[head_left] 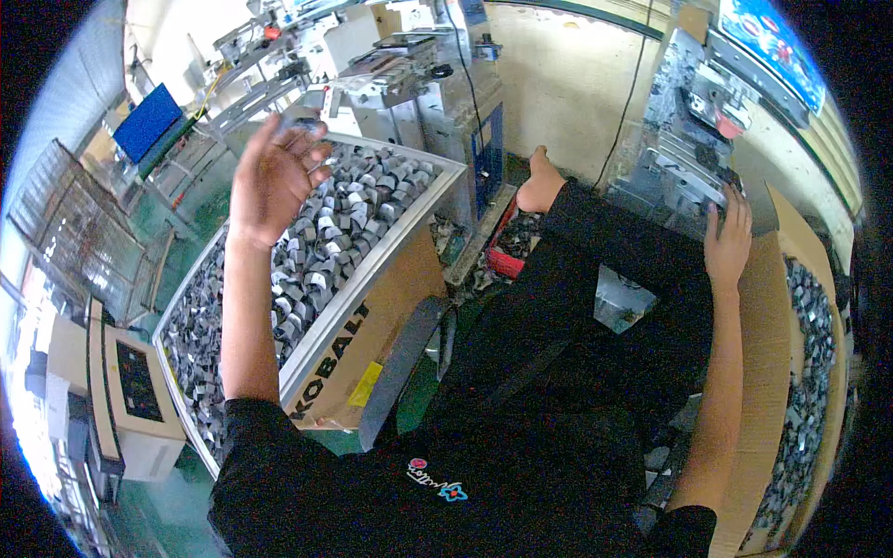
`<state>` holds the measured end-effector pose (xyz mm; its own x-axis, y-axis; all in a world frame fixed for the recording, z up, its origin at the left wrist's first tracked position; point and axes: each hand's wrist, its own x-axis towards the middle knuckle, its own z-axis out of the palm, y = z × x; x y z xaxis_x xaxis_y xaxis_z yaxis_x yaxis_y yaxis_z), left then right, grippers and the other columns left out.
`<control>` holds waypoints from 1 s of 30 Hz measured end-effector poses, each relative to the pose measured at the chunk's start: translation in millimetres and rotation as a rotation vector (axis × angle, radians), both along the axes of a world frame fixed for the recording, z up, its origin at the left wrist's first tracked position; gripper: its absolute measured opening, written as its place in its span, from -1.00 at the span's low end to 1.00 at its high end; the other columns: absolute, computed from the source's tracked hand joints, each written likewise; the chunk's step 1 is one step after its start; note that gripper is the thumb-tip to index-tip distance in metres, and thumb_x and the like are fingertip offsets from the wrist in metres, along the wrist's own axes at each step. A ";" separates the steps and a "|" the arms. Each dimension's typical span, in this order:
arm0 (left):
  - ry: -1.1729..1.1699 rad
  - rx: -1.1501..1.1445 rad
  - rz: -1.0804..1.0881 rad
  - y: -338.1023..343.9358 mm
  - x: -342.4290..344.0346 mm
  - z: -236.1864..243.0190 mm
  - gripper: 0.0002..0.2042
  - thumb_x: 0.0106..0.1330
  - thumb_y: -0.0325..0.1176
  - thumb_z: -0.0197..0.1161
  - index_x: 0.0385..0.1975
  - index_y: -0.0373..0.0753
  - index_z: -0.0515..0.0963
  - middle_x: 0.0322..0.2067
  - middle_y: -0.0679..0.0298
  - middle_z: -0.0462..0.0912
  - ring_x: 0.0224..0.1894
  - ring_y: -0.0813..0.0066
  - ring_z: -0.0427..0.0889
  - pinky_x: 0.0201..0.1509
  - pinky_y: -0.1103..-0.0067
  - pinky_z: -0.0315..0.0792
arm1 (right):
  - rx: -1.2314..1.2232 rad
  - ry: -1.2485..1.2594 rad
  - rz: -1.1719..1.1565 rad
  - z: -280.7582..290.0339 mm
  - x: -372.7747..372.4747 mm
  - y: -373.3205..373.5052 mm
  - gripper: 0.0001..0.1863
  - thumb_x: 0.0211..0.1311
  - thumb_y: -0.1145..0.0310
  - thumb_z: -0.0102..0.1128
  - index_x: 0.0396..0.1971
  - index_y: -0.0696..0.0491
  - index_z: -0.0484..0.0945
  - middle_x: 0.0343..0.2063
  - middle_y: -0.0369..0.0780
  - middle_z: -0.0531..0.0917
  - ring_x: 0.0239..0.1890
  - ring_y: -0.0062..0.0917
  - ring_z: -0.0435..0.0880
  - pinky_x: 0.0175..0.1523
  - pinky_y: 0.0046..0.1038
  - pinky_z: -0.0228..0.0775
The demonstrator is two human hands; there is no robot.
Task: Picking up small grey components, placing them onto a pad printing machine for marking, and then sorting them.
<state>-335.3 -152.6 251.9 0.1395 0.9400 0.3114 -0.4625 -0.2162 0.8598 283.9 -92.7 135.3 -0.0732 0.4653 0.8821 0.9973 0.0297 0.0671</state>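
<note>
My left hand (273, 181) is raised above a large framed bin (372, 265) heaped with small curved grey pieces (339, 219). Its palm faces up and the fingers are apart, slightly curled. A blurred greyish shape shows by the fingertips; whether it touches them I cannot tell. On the right, my right hand (730, 237) reaches to the front of a bench machine (693, 177), fingers stretched out and resting at or close to its metal edge. Nothing shows in its grasp, though the palm side is hidden.
A cardboard box (758, 325) full of similar pieces (800, 372) stands at my right forearm. My bare foot and black-clad legs lie between bin and machine, near a red tray (507, 260). Another machine (428, 112) stands behind the bin; a lit screen (777, 46) hangs upper right.
</note>
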 end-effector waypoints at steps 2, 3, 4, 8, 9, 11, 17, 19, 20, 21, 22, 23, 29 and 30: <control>-0.207 -0.030 -0.225 -10.3 -8.8 4.0 -0.58 0.43 0.01 0.10 -0.05 -0.28 0.46 -0.12 0.20 0.60 -0.18 0.42 0.49 -0.10 0.53 0.39 | -0.008 0.008 0.028 -2.5 4.9 1.2 -0.58 0.46 0.24 0.05 0.21 0.10 0.42 0.20 -0.05 0.48 0.29 -0.13 0.40 0.37 -0.20 0.20; -0.259 -0.039 -0.191 -11.0 -15.9 1.2 -0.58 0.44 -0.02 0.09 -0.06 -0.31 0.44 -0.11 0.19 0.57 -0.19 0.41 0.46 -0.11 0.52 0.39 | -0.013 0.025 0.045 -3.7 7.2 1.7 -0.58 0.46 0.24 0.05 0.22 0.11 0.42 0.21 -0.05 0.48 0.29 -0.13 0.40 0.36 -0.19 0.20; -0.267 -0.038 -0.171 -15.2 -23.5 0.2 -0.58 0.44 -0.02 0.09 -0.06 -0.31 0.44 -0.11 0.19 0.57 -0.19 0.41 0.46 -0.11 0.52 0.39 | -0.015 0.018 0.065 -3.9 5.6 1.9 -0.58 0.46 0.24 0.05 0.22 0.11 0.42 0.21 -0.05 0.48 0.29 -0.13 0.40 0.36 -0.19 0.20; -0.252 -0.015 -0.020 -17.7 -61.2 -12.8 -0.61 0.46 -0.07 0.09 0.01 -0.30 0.44 -0.06 0.19 0.57 -0.13 0.41 0.49 -0.09 0.51 0.41 | -0.004 0.013 -0.023 -9.4 13.7 6.3 -0.57 0.46 0.23 0.06 0.22 0.10 0.42 0.20 -0.05 0.48 0.29 -0.11 0.39 0.35 -0.17 0.21; -0.077 0.007 0.264 -18.6 -69.5 -19.4 -0.60 0.46 -0.07 0.10 0.07 -0.28 0.45 -0.02 0.20 0.57 -0.09 0.41 0.50 -0.08 0.50 0.42 | 0.022 0.009 0.005 -8.4 12.1 6.9 -0.56 0.46 0.22 0.06 0.22 0.10 0.42 0.20 -0.05 0.48 0.29 -0.12 0.39 0.36 -0.17 0.21; 0.279 0.044 0.625 -18.2 -76.9 -26.6 -0.58 0.42 -0.09 0.20 0.13 -0.25 0.52 0.01 0.23 0.61 -0.04 0.46 0.57 -0.08 0.52 0.45 | 0.023 0.006 0.032 -11.2 12.9 9.6 -0.56 0.47 0.21 0.05 0.23 0.12 0.41 0.21 -0.06 0.48 0.30 -0.12 0.38 0.37 -0.16 0.19; 0.989 0.166 0.983 0.3 -120.8 -86.2 -0.60 0.28 -0.17 0.38 0.02 -0.31 0.62 -0.22 0.26 0.71 -0.26 0.60 0.62 -0.14 0.63 0.47 | 0.072 -0.044 0.050 -8.4 12.2 10.2 -0.57 0.44 0.24 0.07 0.20 0.11 0.42 0.19 -0.07 0.51 0.25 -0.13 0.42 0.34 -0.15 0.24; 1.168 0.088 0.945 7.9 -121.7 -97.9 -0.56 0.24 -0.17 0.38 0.02 -0.33 0.61 -0.20 0.18 0.73 -0.20 0.49 0.68 -0.05 0.56 0.51 | 0.066 -0.037 0.040 -10.2 13.6 9.8 -0.57 0.44 0.24 0.07 0.20 0.11 0.42 0.18 -0.07 0.51 0.25 -0.13 0.43 0.34 -0.15 0.24; 1.168 0.089 0.944 10.8 -121.5 -103.5 -0.56 0.24 -0.17 0.38 0.02 -0.33 0.61 -0.20 0.18 0.73 -0.20 0.49 0.68 -0.05 0.56 0.51 | 0.059 -0.031 0.033 -10.6 14.0 9.5 -0.57 0.44 0.24 0.08 0.21 0.11 0.42 0.18 -0.07 0.51 0.24 -0.13 0.43 0.34 -0.15 0.24; 1.275 0.057 0.970 13.2 -121.3 -109.3 -0.54 0.21 -0.15 0.40 0.02 -0.32 0.61 -0.19 0.15 0.74 -0.16 0.42 0.70 -0.02 0.52 0.52 | 0.060 -0.030 0.031 -10.8 14.3 9.5 -0.57 0.44 0.24 0.08 0.21 0.11 0.42 0.18 -0.07 0.51 0.24 -0.13 0.43 0.34 -0.15 0.24; 1.382 0.025 0.994 16.7 -121.2 -114.3 -0.52 0.18 -0.13 0.41 0.02 -0.31 0.61 -0.17 0.12 0.75 -0.13 0.35 0.72 0.01 0.49 0.52 | 0.071 -0.036 0.037 -10.0 12.9 8.8 -0.56 0.43 0.24 0.08 0.21 0.11 0.41 0.17 -0.06 0.51 0.24 -0.12 0.43 0.34 -0.14 0.24; 1.302 0.028 0.978 20.3 -120.9 -119.3 -0.50 0.14 -0.04 0.40 -0.01 -0.26 0.63 -0.13 0.10 0.74 -0.07 0.23 0.72 0.04 0.41 0.53 | 0.082 -0.041 0.044 -9.4 11.8 8.1 -0.56 0.43 0.24 0.09 0.21 0.11 0.41 0.17 -0.05 0.51 0.24 -0.11 0.43 0.34 -0.14 0.24; 1.626 -0.051 1.117 30.9 -113.7 -133.4 -0.54 0.14 0.04 0.35 -0.09 -0.17 0.67 -0.11 0.04 0.72 -0.01 0.04 0.67 0.13 0.23 0.46 | 0.044 0.003 0.026 -10.0 9.2 6.9 -0.55 0.43 0.24 0.08 0.24 0.08 0.39 0.21 -0.04 0.47 0.30 -0.10 0.38 0.38 -0.14 0.19; 1.685 -0.022 1.159 32.6 -116.5 -137.2 -0.55 0.14 0.05 0.35 -0.10 -0.15 0.67 -0.13 0.04 0.73 -0.01 0.02 0.66 0.15 0.19 0.44 | 0.047 0.005 0.024 -9.7 9.5 8.2 -0.55 0.43 0.24 0.08 0.24 0.08 0.39 0.21 -0.04 0.47 0.30 -0.10 0.38 0.38 -0.14 0.19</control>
